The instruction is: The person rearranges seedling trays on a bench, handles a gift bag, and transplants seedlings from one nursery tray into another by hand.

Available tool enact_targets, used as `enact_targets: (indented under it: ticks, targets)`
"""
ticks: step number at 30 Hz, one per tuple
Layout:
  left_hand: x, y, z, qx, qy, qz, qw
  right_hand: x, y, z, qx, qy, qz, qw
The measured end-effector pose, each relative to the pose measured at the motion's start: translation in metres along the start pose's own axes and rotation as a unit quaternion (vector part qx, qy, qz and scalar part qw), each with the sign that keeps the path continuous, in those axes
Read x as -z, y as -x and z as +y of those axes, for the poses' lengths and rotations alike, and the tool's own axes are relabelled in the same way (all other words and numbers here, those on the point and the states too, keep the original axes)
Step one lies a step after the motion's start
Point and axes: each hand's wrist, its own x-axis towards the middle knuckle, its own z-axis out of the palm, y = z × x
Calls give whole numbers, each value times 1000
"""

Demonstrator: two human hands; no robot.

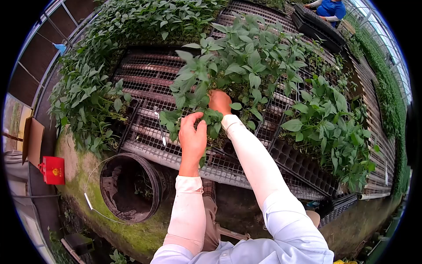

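My right hand (220, 102) reaches in among leafy green seedlings (246, 66) growing in a black cell tray. It looks closed around the stem of a seedling (193, 79) whose leafy top leans to the left, though leaves hide the fingertips. Lower and to the left, my left hand (192, 137) has its fingers bent and its thumb apart from the index finger. It is beside the low leaves (213, 121) in front of my right hand, and nothing shows in its grasp. Pale sleeves cover both forearms.
A black bucket (159, 189) with a wire handle stands below the mesh bench (145, 88). A white-handled tool (161, 127) lies on the mesh. More seedlings (325, 123) fill trays at right. A red box (53, 170) is at left. A person in blue (330, 9) is near stacked trays (316, 27).
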Motion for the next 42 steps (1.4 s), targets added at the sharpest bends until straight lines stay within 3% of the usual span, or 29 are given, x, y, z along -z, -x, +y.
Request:
enact_targets:
  ticks: [1,6,11,13,14,17,19,22,26,28,31,32,33,35,36,39,40,42]
  targets:
    - [1,0,-1,0,1,1,1000,-3,-1,3,-10,-18,39,999]
    - [-1,0,-4,6,3,0,1000,17,-6,-6,-104,-18,11,994]
    - [-3,-1,-7,-7,15,-5,1000,9,-16,-2,-36,-40,-49,997]
    - [-3,0,-1,8,21,-10,1000,9,-16,-8,-85,-49,-13,995]
    - [-3,0,1,-1,25,-10,1000,2,-16,0,-40,-46,9,998]
    - [-6,-2,-1,-18,41,-1,999,19,-7,-17,-72,-124,76,987]
    - [-7,1,-1,-20,49,1,999,31,-5,-17,-87,-151,49,984]
    - [-6,3,18,-25,124,8,992,83,11,-31,14,-266,101,958]
    - [-10,14,59,-69,211,-6,975,172,50,-30,94,-249,157,951]
    - [-13,29,92,-145,198,-23,969,210,82,-17,93,-251,124,955]
    - [-28,46,111,-241,147,-108,953,277,146,-4,44,-238,42,969]
    - [-34,53,115,-235,153,-165,946,286,163,7,46,-228,27,972]
    - [-39,60,117,-197,162,-248,935,297,185,17,0,-195,-7,981]
    - [-58,77,111,-59,274,-425,861,310,223,37,-3,-226,-8,974]
    - [-68,83,105,-35,254,-490,833,314,240,45,-35,-198,-24,979]
    - [-95,112,109,75,261,-601,752,309,284,74,-82,-197,-27,977]
    - [-103,121,106,47,246,-615,748,312,296,75,-97,-187,-32,977]
    - [-116,134,107,85,253,-633,727,311,314,84,-76,-173,-6,982]
